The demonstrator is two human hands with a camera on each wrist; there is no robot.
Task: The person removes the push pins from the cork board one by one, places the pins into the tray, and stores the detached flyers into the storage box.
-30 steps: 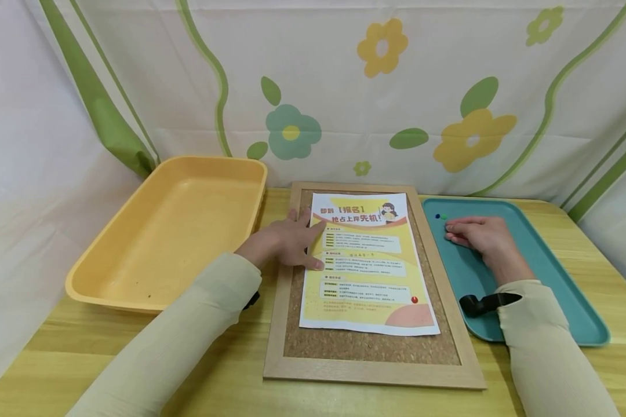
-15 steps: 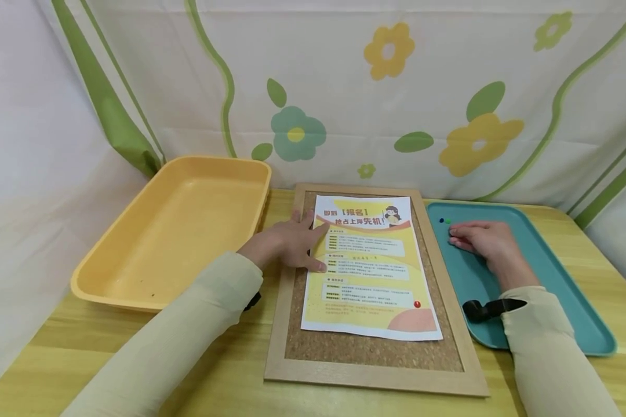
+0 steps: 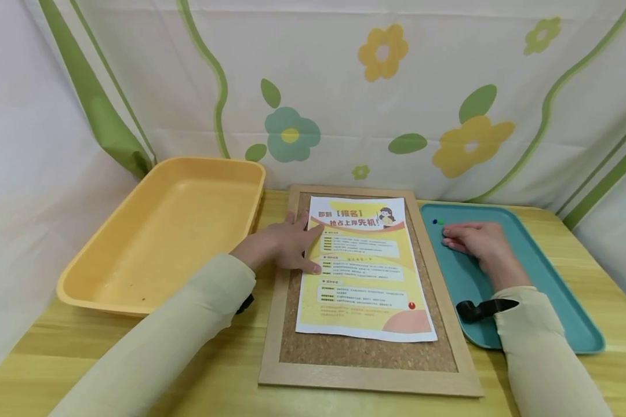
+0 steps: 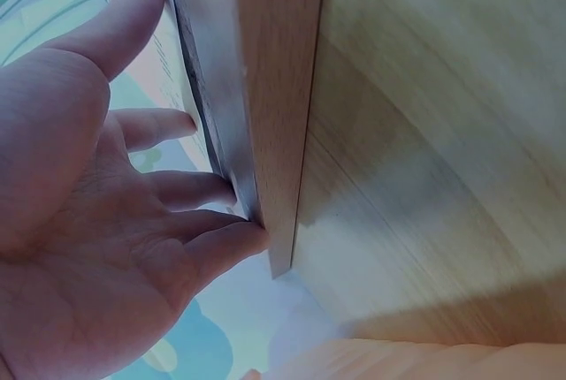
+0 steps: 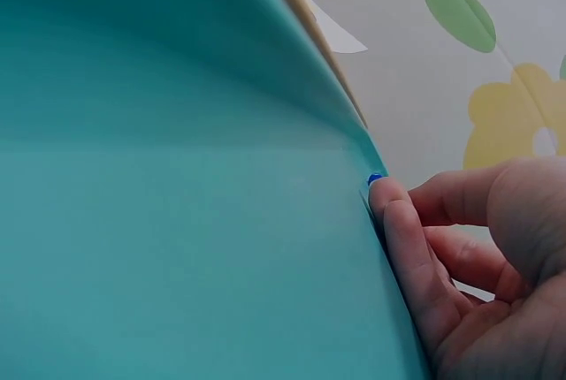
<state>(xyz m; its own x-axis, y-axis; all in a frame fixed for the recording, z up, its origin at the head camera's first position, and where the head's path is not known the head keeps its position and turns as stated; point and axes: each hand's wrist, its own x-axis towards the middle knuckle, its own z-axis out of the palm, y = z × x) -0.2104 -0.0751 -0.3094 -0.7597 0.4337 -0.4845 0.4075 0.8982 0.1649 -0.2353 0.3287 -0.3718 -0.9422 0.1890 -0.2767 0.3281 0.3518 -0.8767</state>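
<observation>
In the head view, my left hand (image 3: pixel 294 246) lies spread over the left side of a wood-framed corkboard (image 3: pixel 367 352). Its thumb and index finger rest on the left edge of a yellow printed sheet (image 3: pixel 365 324); its other fingers reach the frame (image 4: pixel 281 124). A red push pin (image 3: pixel 411 306) sits near the sheet's lower right. My right hand (image 3: pixel 482 246) is low over the teal tray (image 3: pixel 532 278), thumb and fingertips drawn together. Just beyond them lie a green pin (image 3: pixel 441 222) and a blue pin (image 3: pixel 435 221). Whether those fingertips hold anything is hidden.
A deep yellow tray (image 3: pixel 172 243) stands left of the corkboard, with a few tiny dark specks inside. Behind everything hangs a white curtain (image 3: pixel 339 116) with printed flowers. The wooden table (image 3: pixel 208 370) shows in front.
The whole head view shifts slightly right, then back left. My left hand stays on the sheet and board, and my right fingertips stay close to the two pins.
</observation>
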